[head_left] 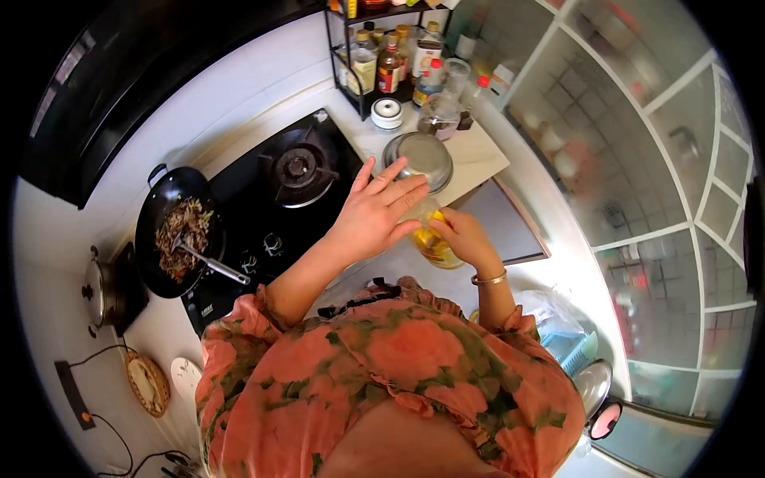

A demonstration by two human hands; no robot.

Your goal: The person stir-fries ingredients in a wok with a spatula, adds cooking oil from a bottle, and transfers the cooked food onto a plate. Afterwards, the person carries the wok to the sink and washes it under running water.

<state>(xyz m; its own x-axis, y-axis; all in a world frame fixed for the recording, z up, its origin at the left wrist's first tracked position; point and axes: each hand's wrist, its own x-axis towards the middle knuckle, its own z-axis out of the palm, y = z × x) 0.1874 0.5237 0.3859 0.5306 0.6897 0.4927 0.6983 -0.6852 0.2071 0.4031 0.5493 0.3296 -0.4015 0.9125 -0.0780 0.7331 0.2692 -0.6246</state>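
My left hand (381, 209) is spread with its fingers apart, palm down, over the counter's front edge, near a round metal lid (418, 159). To its right, my right hand (464, 237) grips a clear bottle of yellow oil (434, 243). The bottle is tilted, its top close to my left thumb and partly hidden by my fingers. On the left of the black stove (231, 199), a wok (151, 231) holds chopped dark food with a metal spatula (215, 264) resting in it.
A black rack (358, 99) of sauce bottles stands at the back, beside a white lidded jar (386, 114) and glass jars. At far left are a lidded pot (100, 291) and a woven basket (147, 385). Glass panels line the right side.
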